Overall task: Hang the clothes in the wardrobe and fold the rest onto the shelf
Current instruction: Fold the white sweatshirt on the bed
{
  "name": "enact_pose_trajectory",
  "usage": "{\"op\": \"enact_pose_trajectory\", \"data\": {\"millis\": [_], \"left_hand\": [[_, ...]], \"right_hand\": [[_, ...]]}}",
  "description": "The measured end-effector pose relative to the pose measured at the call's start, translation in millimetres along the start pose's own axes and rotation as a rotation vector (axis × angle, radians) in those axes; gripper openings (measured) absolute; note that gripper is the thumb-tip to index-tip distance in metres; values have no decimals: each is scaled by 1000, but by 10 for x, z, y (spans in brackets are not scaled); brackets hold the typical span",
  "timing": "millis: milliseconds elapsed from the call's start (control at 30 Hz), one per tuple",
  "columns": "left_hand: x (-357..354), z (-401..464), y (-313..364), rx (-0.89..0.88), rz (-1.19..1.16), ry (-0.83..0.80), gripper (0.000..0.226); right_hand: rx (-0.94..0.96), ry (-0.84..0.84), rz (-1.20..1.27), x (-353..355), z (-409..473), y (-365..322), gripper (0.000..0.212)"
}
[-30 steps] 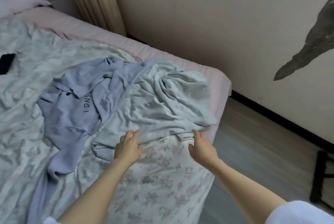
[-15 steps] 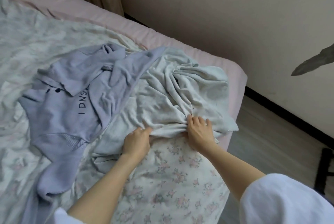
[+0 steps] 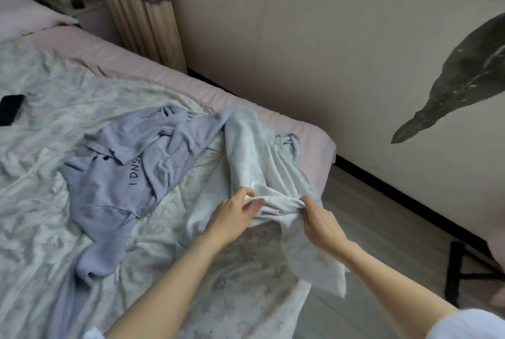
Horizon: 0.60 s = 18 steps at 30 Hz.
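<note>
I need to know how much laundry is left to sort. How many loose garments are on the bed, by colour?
Lavender: 1, the sweatshirt
Pale grey-white: 1, the garment gripped by the left hand and right hand
Total: 2

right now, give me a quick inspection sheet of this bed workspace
surface: bed with rumpled floral sheet.
job's things: pale grey garment lifted at its edge; lilac sweatshirt lying crumpled to its left.
clutter: black phone on the sheet at far left.
grippers: left hand and right hand both pinch the grey garment's edge.
cables: nothing seen.
surroundings: curtain, pale wall, wood floor.
</note>
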<state>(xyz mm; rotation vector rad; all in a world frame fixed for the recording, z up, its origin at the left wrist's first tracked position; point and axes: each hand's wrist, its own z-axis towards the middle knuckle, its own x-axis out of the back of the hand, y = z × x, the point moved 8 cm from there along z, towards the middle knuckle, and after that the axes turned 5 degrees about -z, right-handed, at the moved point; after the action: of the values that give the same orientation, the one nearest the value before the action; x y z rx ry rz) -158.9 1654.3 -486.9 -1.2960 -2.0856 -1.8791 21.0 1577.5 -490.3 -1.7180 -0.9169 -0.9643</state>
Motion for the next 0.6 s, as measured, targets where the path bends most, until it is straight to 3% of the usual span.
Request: {"op": "enact_pose_trajectory", "data": {"millis": [100,233,333,433,600], "left_hand": [[-126,-222,422,-54,155,-128,59],[-193,-563,1155,-187,87,-144,26],[-152,-867,1675,-257,-64,-100,15],[-69,-1398,2306,-378,-134,-37,21],[87,-2448,3208,-572,-63,168,20]], "right_hand": [[-12,53,24,366,-478,115,11],[-25,163,29,918,-1037,240,11],[-19,261,-19,1352,-1437,286,12],[-39,431,-88,1892,-2028,271,8],[-38,825,-127,2700,-3158,129,15]]}}
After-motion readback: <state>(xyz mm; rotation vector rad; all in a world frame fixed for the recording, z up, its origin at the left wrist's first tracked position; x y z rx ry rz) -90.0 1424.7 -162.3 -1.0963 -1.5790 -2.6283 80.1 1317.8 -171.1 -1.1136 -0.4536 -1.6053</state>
